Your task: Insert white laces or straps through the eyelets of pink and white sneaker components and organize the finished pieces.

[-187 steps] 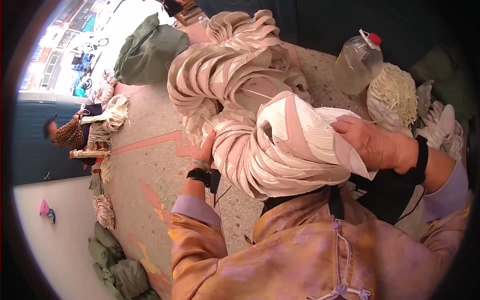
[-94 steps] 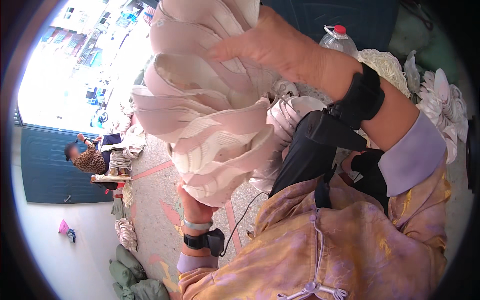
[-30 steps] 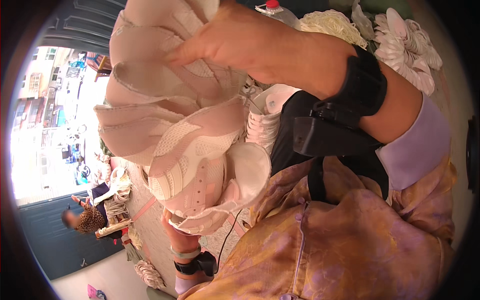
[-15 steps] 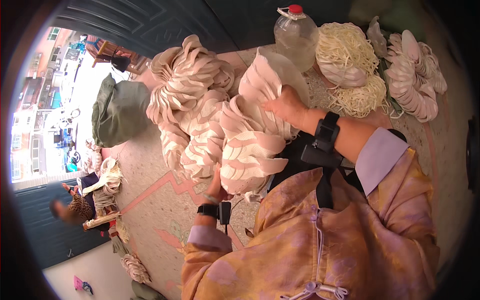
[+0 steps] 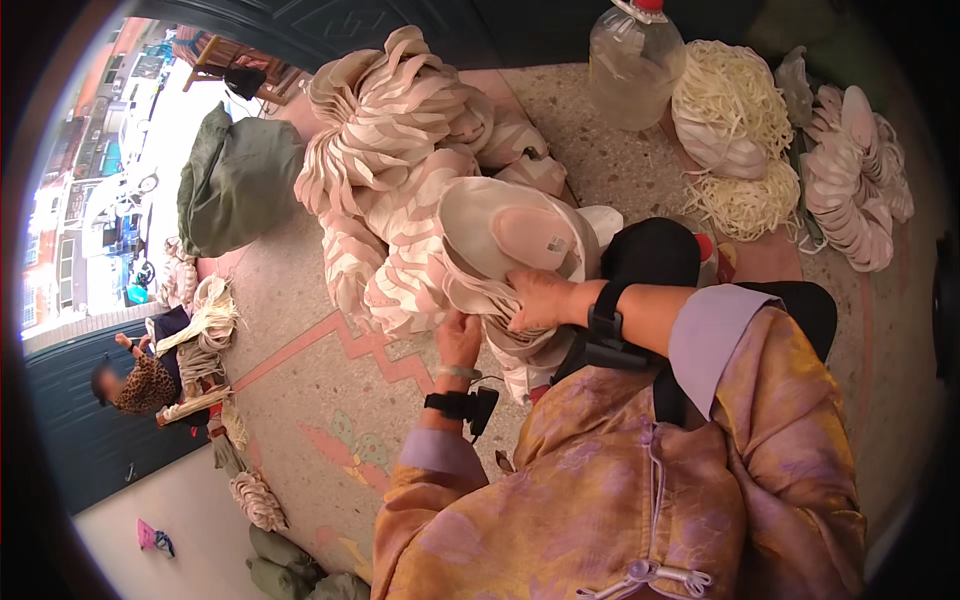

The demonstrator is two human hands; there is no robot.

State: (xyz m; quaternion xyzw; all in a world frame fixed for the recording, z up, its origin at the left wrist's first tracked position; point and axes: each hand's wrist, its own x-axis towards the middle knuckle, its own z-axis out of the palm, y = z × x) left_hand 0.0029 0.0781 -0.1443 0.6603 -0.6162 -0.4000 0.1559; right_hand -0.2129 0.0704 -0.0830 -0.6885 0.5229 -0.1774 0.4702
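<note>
Before me is a nested stack of pale pinkish-white shoe uppers, its open top facing up and a small printed label inside. My right hand is closed over the near rim of the stack, its fingers curled round several layered edges. My left hand grips the stack's lower left side, its fingertips partly hidden behind the layers. Just beyond, a large heap of similar shoe uppers lies in fanned bundles on the speckled floor, touching the stack.
A clear plastic jug with a red cap stands at the back. Right of it are a bundle of pale yellow strips and more shoe uppers. A green sack sits at left. Farther left, another person sits beside strip bundles.
The stack has turned so its hollow top shows, where its ridged side faced me before. My right hand has come down and nearer; my left hand has moved slightly up and right.
</note>
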